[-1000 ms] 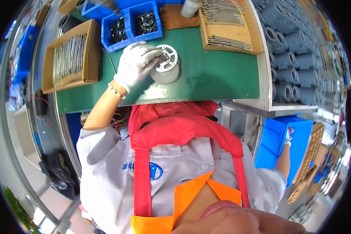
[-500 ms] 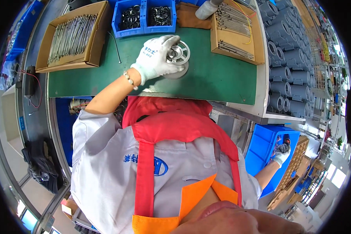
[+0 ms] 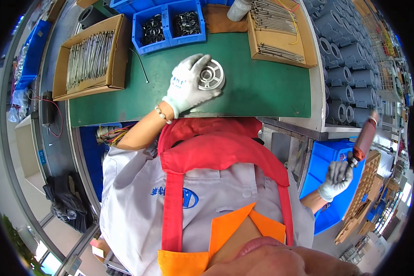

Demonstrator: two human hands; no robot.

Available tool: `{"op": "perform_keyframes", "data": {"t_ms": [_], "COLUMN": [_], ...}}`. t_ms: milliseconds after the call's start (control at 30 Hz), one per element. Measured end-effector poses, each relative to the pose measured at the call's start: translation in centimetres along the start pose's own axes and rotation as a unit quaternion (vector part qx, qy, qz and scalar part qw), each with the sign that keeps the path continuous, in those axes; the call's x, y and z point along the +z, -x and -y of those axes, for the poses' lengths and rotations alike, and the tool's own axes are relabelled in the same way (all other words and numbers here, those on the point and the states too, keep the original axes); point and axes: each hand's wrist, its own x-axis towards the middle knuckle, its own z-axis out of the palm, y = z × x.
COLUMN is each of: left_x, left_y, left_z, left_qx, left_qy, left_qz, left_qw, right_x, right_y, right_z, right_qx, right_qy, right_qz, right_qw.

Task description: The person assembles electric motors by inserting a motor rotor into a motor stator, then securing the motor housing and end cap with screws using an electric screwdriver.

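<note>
On the green work mat (image 3: pixel 262 92), my gloved left hand (image 3: pixel 188 83) is closed around the rim of a round silver metal end cover (image 3: pixel 211 75). The cover's spoked, ringed face points up, and the thumb and fingers lie along its left side. Out to the right, above a blue bin (image 3: pixel 318 158), my gloved right hand (image 3: pixel 336 180) grips one end of a motor armature (image 3: pixel 366 137). Its reddish-brown cylindrical body slants up and away from the fist. The fingers hide the gripped end.
Cardboard boxes of thin metal rods stand at the back left (image 3: pixel 91 60) and back right (image 3: pixel 278 30). Between them sit twin blue bins (image 3: pixel 169 27) of small dark rings. A single rod (image 3: pixel 140 66) lies on the mat. Grey cylindrical housings (image 3: pixel 342 73) are stacked at the right.
My right hand has come up out of the blue bin with the armature. My left hand has turned the end cover from a tilt to face up, lower on the mat.
</note>
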Motion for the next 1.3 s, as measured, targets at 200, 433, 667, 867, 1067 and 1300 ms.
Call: {"op": "perform_keyframes", "data": {"t_ms": [200, 433, 667, 867, 1067, 1300], "left_x": [-0.8, 3.7, 7.5, 5.0, -2.7, 0.7], "left_y": [-0.4, -4.0, -3.1, -1.6, -0.5, 1.1], "left_z": [-4.2, -12.0, -9.4, -8.7, -0.8, 1.6], "left_qx": [0.2, -0.222, 0.001, 0.117, 0.114, 0.025], "left_qy": [0.103, 0.749, 0.394, 0.291, 0.087, 0.121], "left_qz": [-0.132, 0.171, 0.027, 0.021, -0.078, -0.064], "left_qw": [0.965, 0.601, 0.919, 0.949, 0.987, 0.99], "right_x": [6.0, 10.3, 10.6, 11.7, 12.5, 15.8], "right_y": [-0.8, -3.9, -8.8, -8.1, -8.9, -9.2], "right_z": [-10.6, -18.0, -17.8, -21.2, -21.9, -21.4], "right_qx": [0.099, 0.328, 0.082, -0.006, -0.007, -0.032], "right_qy": [0.141, 0.306, 0.365, 0.274, 0.209, 0.293], "right_qz": [0.04, 0.22, 0.172, 0.209, 0.218, 0.239], "right_qw": [0.984, 0.866, 0.911, 0.939, 0.953, 0.925]}}
